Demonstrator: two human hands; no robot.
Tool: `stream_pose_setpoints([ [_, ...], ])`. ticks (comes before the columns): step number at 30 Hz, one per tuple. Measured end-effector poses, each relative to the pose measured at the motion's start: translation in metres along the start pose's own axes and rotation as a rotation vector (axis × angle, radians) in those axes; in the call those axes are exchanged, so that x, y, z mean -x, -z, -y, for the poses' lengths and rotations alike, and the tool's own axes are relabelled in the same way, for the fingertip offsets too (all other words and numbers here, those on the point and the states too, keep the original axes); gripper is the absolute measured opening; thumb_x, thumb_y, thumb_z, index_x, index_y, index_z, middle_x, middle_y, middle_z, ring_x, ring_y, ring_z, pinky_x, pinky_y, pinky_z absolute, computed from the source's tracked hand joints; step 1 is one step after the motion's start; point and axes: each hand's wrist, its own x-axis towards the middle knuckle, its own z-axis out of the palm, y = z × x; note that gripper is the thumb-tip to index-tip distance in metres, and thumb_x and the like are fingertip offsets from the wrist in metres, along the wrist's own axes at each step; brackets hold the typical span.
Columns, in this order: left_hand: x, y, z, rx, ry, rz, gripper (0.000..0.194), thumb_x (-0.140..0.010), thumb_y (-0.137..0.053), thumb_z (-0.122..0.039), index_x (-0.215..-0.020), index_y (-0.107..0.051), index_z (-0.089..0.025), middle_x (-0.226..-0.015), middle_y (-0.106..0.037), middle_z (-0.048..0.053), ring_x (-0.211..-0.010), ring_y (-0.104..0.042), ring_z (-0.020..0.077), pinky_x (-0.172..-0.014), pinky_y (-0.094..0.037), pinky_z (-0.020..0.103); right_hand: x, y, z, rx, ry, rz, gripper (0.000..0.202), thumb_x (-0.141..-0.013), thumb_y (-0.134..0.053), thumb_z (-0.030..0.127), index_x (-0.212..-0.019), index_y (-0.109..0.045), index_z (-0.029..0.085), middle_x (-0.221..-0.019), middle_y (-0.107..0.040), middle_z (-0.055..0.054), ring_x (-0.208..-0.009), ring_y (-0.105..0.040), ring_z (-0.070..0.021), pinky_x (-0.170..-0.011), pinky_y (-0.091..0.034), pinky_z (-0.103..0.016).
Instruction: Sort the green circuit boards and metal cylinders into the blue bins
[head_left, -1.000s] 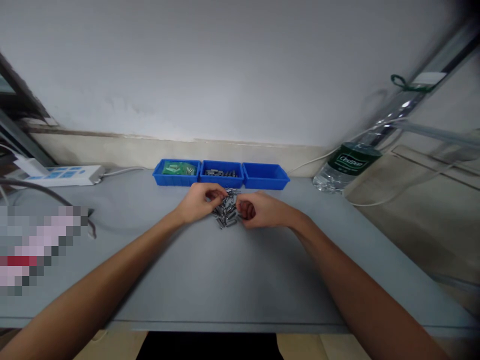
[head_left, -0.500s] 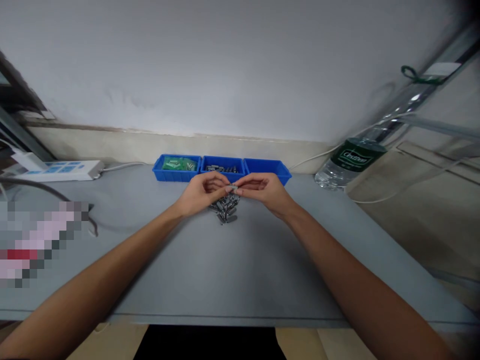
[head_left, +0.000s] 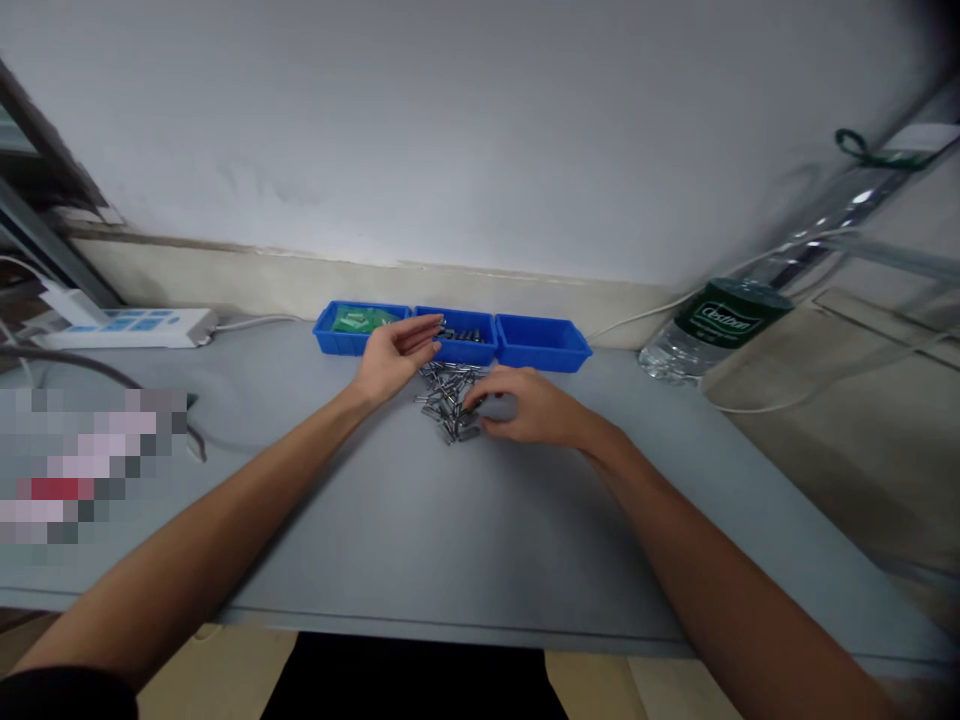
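Note:
A loose pile of small metal pieces (head_left: 446, 405), slim and silvery, lies on the grey table. My left hand (head_left: 394, 358) hovers at the front of the middle blue bin (head_left: 457, 348), its thumb apart from the stretched fingers. Its fingertips are close to metal pieces at that bin; I see nothing gripped between them. At the pile's right side, my right hand (head_left: 529, 405) reaches in with thumb and index finger spread, the fingertips at the pieces. Whether it touches one is too small to tell.
The left blue bin (head_left: 341, 343) holds green and pale items. A right blue bin (head_left: 544, 355) adjoins the middle one. At the right stands a large water bottle (head_left: 716, 325); a power strip (head_left: 142, 328) with cables lies left. A pixelated patch covers the left table area.
My hands were together above the pile, fingertips meeting on a small metal piece. They have parted: the left moved up to the middle bin, the right down to the pile. The view shifted slightly.

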Motion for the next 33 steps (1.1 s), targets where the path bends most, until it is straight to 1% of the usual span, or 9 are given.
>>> stream_pose_setpoints([
  [7,0.009,0.003,-0.012,-0.201,-0.108,0.026,0.012,-0.086,-0.069,-0.02,-0.093,-0.078,-0.017,-0.106,-0.079,0.009,-0.107,-0.073,0.0241,-0.102,-0.058,0.044,0.003,0.004,-0.002,0.044,-0.073,0.088,0.02,-0.078,-0.071,0.015,-0.095,-0.076,0.025,-0.097,-0.077,-0.001,-0.091,-0.068,-0.0198,-0.085,-0.047,-0.032],
  [11,0.014,-0.001,-0.014,-0.268,-0.138,0.069,0.013,-0.087,-0.067,-0.021,-0.092,-0.078,-0.019,-0.101,-0.079,0.007,-0.098,-0.074,0.0226,-0.093,-0.061,0.041,0.004,0.008,0.001,0.025,-0.079,0.08,0.02,-0.075,-0.07,0.014,-0.091,-0.075,0.023,-0.093,-0.076,0.0,-0.084,-0.068,-0.0179,-0.08,-0.047,-0.029],
  [15,0.018,-0.003,-0.012,-0.33,-0.166,0.11,0.016,-0.086,-0.065,-0.022,-0.094,-0.079,-0.018,-0.102,-0.079,0.008,-0.093,-0.074,0.0222,-0.087,-0.061,0.039,0.001,0.004,0.005,0.017,-0.035,0.04,0.021,-0.074,-0.068,0.012,-0.091,-0.073,0.023,-0.095,-0.075,-0.001,-0.088,-0.067,-0.0184,-0.083,-0.047,-0.03],
  [20,0.019,-0.004,-0.01,-0.351,-0.159,0.134,0.019,-0.085,-0.062,-0.02,-0.095,-0.078,-0.017,-0.101,-0.078,0.008,-0.091,-0.074,0.0216,-0.087,-0.06,0.038,-0.002,-0.002,0.009,0.005,-0.07,0.117,0.02,-0.074,-0.068,0.009,-0.089,-0.073,0.022,-0.086,-0.072,0.001,-0.08,-0.065,-0.0167,-0.076,-0.046,-0.028],
  [24,0.019,-0.004,-0.01,-0.345,-0.131,0.14,0.019,-0.084,-0.062,-0.019,-0.095,-0.077,-0.017,-0.1,-0.078,0.007,-0.087,-0.074,0.0197,-0.086,-0.061,0.036,-0.003,-0.001,0.009,0.011,-0.079,0.141,0.03,-0.069,-0.067,0.005,-0.092,-0.076,0.022,-0.08,-0.07,0.002,-0.073,-0.062,-0.0151,-0.071,-0.044,-0.027],
  [26,0.019,-0.003,-0.011,-0.342,-0.122,0.144,0.019,-0.084,-0.062,-0.019,-0.095,-0.077,-0.017,-0.099,-0.078,0.007,-0.085,-0.073,0.0192,-0.084,-0.061,0.035,-0.002,0.0,0.005,-0.018,-0.076,0.104,0.033,-0.07,-0.068,0.006,-0.096,-0.078,0.023,-0.081,-0.072,0.001,-0.073,-0.063,-0.0153,-0.071,-0.046,-0.028],
  [28,0.019,-0.003,-0.013,-0.323,-0.107,0.156,0.019,-0.085,-0.062,-0.019,-0.096,-0.077,-0.017,-0.1,-0.078,0.008,-0.086,-0.073,0.019,-0.084,-0.061,0.035,-0.001,0.001,-0.001,-0.116,-0.108,-0.008,0.027,-0.075,-0.07,0.013,-0.098,-0.08,0.023,-0.087,-0.076,-0.001,-0.077,-0.066,-0.0164,-0.074,-0.05,-0.03],
  [30,0.02,-0.004,-0.015,-0.271,-0.076,0.19,0.019,-0.085,-0.063,-0.021,-0.098,-0.076,-0.017,-0.099,-0.078,0.008,-0.086,-0.074,0.0188,-0.083,-0.061,0.034,0.0,0.002,-0.007,-0.305,-0.174,-0.147,0.02,-0.081,-0.073,0.025,-0.098,-0.081,0.022,-0.095,-0.079,-0.004,-0.084,-0.07,-0.0191,-0.079,-0.055,-0.033],
  [33,0.022,-0.009,-0.018,-0.131,-0.009,0.249,0.02,-0.086,-0.069,-0.028,-0.101,-0.074,-0.017,-0.096,-0.078,0.009,-0.083,-0.074,0.0177,-0.08,-0.061,0.031,-0.001,0.002,-0.011,-0.594,-0.245,-0.291,0.029,-0.078,-0.081,0.04,-0.101,-0.082,0.022,-0.103,-0.08,-0.007,-0.096,-0.074,-0.0235,-0.091,-0.059,-0.041],
])
